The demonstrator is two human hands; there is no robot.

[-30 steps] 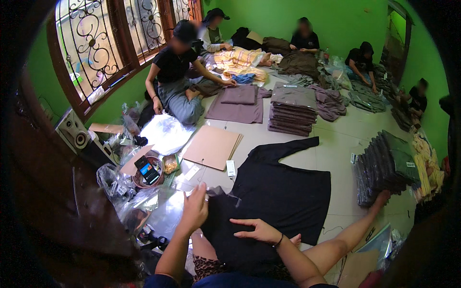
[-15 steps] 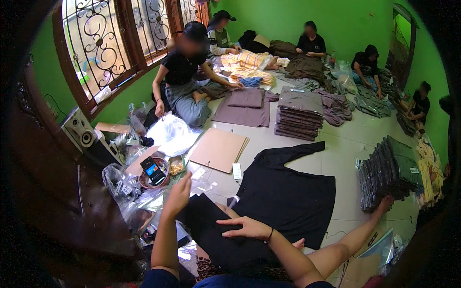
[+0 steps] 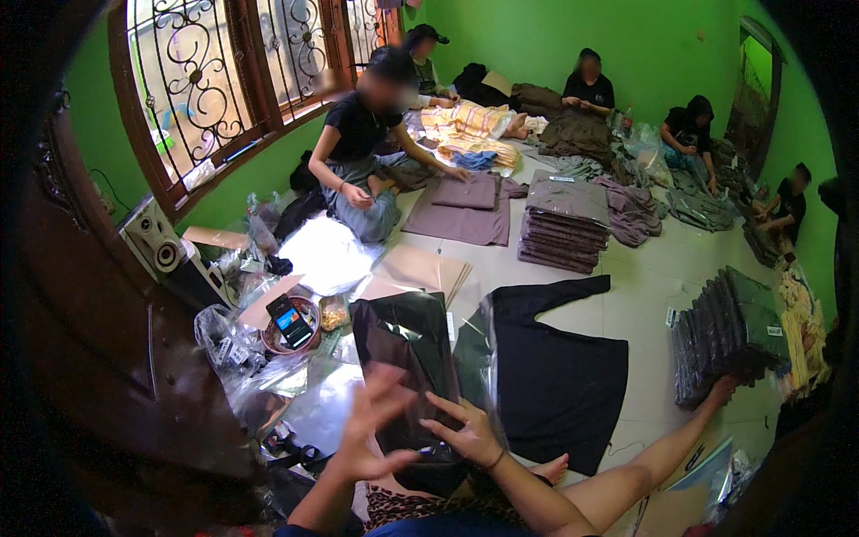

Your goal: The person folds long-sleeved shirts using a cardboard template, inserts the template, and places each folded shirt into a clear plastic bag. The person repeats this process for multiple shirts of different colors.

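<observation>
A folded black garment (image 3: 380, 333) stands tilted over my lap, with glossy clear plastic (image 3: 479, 345) over it and spreading to its right. My left hand (image 3: 376, 425), somewhat blurred, is raised by the garment's lower left side with its fingers spread. From the right, my right hand (image 3: 470, 436) reaches over the plastic with its fingers stretched apart; whether the fingertips press on it I cannot tell. Flat on the floor beyond lies a black long-sleeved top (image 3: 568, 371), its left part under the clear plastic.
Tan cardboard sheets (image 3: 425, 268) lie ahead. A basket holding a phone (image 3: 291, 320) stands left among plastic bags. Stacks of bagged dark garments (image 3: 564, 219) rise ahead and at right (image 3: 729, 336). A co-worker (image 3: 362, 134) sits by the window, touching a folded mauve garment (image 3: 465, 191); several others sit farther back.
Clear plastic now covers the folded garment, which stands farther forward. My left hand has come down and right, fingers spreading. The co-worker near the window has drawn one hand in.
</observation>
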